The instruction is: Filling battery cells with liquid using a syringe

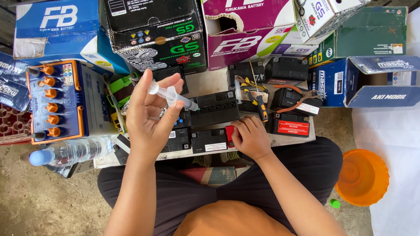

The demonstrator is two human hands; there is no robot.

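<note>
Low white board [210,81]: small black batteries [215,107], pliers [302,98], screwdrivers [258,102] lying on top.

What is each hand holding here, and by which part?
Left hand holds a clear syringe by its barrel. Right hand rests on a small black battery, gripping nothing.

one head-worn view looks almost straight down from above the seated person's lap, close in, facing forward over the low board [280,140] of small batteries toward the stacked cartons [245,39] at the frame's top edge.
</note>
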